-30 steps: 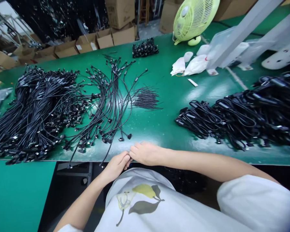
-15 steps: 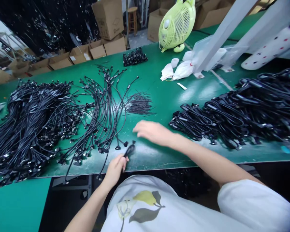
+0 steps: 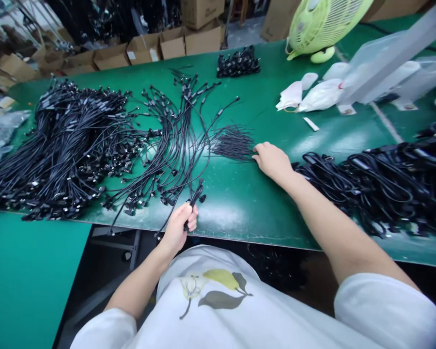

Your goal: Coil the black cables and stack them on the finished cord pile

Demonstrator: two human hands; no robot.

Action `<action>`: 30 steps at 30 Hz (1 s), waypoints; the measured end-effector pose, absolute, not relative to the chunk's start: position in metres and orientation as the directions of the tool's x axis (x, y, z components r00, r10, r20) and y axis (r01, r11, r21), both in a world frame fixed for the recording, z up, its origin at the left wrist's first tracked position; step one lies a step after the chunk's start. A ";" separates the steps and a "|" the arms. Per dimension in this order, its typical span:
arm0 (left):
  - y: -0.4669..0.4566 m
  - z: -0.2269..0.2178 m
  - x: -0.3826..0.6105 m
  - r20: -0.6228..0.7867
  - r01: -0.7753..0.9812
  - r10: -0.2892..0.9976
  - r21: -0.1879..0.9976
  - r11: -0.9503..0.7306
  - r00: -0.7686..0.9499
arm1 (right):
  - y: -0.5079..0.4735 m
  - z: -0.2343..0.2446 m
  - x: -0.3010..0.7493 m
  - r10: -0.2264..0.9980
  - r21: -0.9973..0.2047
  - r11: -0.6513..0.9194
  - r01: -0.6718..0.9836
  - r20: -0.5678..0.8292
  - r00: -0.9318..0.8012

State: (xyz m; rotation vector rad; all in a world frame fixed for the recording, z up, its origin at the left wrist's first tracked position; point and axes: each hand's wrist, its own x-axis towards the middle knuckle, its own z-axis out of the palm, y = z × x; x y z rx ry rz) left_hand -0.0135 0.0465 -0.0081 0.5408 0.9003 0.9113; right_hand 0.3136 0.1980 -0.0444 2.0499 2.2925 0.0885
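Shifted away from the near edge of the table (image 3: 232, 213) since 0.5 s ago, the right hand (image 3: 274, 162) is now at the right-hand ends of the thin black strands (image 3: 234, 143); whether its fingertips pinch 1 cannot be made out. At the near edge, the left hand (image 3: 181, 220) curls its fingers around a folded black cable (image 3: 195, 194), thumb pressed on it, the fist hiding part. Toward the left edge, a cable heap (image 3: 69, 140) runs out of view, as do coiled cables (image 3: 378, 184) rightward. By the far edge, the green fan (image 3: 323, 24) is cut off on top.
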 end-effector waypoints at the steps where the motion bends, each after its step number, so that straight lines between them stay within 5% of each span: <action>1: 0.046 -0.008 -0.013 -0.421 -0.420 0.855 0.746 0.517 0.303 | 0.199 -0.045 0.315 0.994 0.040 0.102 0.994 -0.035 -0.100; 7: 0.036 -0.011 -0.017 -0.307 -0.368 0.911 0.842 0.395 0.276 | 0.208 -0.035 0.316 0.973 -0.018 0.067 0.998 -0.222 -0.070; 24: 0.022 -0.012 -0.025 -0.372 -0.371 0.884 0.808 0.458 0.282 | 0.192 -0.019 0.313 0.978 -0.193 0.170 0.966 -0.087 -0.189; 30: 0.026 -0.012 -0.017 -0.360 -0.371 0.877 0.804 0.465 0.319 | 0.168 -0.006 0.309 0.998 -0.308 0.053 0.950 0.043 -0.041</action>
